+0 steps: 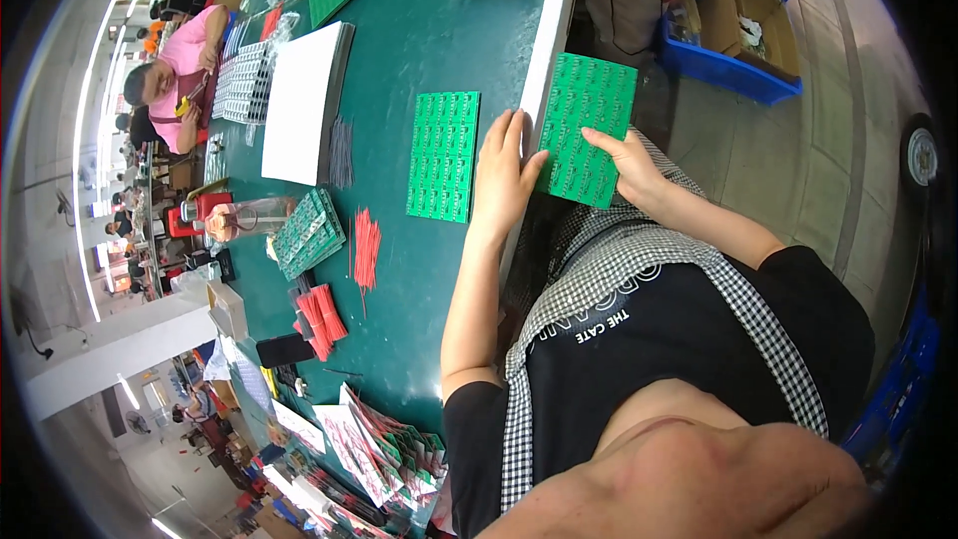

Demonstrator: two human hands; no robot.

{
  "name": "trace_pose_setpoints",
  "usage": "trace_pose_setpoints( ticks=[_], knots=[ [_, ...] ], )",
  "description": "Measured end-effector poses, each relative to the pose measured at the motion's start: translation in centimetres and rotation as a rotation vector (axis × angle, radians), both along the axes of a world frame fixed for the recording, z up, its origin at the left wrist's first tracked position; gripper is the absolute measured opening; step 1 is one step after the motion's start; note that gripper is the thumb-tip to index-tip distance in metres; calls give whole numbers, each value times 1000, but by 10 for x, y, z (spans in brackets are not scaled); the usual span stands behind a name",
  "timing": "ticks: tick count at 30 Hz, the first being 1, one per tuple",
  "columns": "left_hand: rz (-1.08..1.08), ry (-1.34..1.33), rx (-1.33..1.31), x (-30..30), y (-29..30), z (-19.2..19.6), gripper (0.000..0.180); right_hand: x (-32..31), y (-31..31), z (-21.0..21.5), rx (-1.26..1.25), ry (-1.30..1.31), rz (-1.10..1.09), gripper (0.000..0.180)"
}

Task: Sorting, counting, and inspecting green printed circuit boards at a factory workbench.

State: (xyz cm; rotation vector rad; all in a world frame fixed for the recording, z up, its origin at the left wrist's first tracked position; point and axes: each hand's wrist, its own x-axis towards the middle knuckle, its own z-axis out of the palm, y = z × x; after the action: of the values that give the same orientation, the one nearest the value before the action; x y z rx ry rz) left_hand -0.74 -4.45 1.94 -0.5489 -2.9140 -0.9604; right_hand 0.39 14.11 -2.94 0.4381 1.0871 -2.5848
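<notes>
My right hand (637, 168) grips a green circuit board panel (589, 130) at its right side, thumb across its face and the other fingers hidden beneath. The panel is held over my lap, just off the table edge, and carries rows of small parts. My left hand (507, 178) lies along the white table edge strip (552, 45), fingers stretched out. Its thumb reaches the panel's left edge; I cannot tell whether it presses on it. Left of that hand, a second green circuit board panel (442, 156) lies flat on the green table (399, 269).
Farther left are red wires (366, 252), dark wires (341, 152), stacked circuit boards (309, 235), a white box (299, 105) and a clear bottle (254, 218). Boards with wires (384, 449) lie at lower left. A blue crate (733, 75) stands right; a co-worker (180, 80) sits across the table.
</notes>
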Motion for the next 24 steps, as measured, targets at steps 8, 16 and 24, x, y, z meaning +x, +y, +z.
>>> trace_pose_setpoints(
  ticks=[8, 16, 24],
  knots=[
    [8, 66, -94, -1, 9, -17, 58, 1, 4, -3, -67, -67, -14, 26],
    [12, 57, -70, -2, 7, -18, 56, 2, 1, -6, -137, -77, -12, 26],
    [10, 55, -59, -2, 7, -19, 53, -1, -1, -3, -113, -43, -17, 25]
  ],
)
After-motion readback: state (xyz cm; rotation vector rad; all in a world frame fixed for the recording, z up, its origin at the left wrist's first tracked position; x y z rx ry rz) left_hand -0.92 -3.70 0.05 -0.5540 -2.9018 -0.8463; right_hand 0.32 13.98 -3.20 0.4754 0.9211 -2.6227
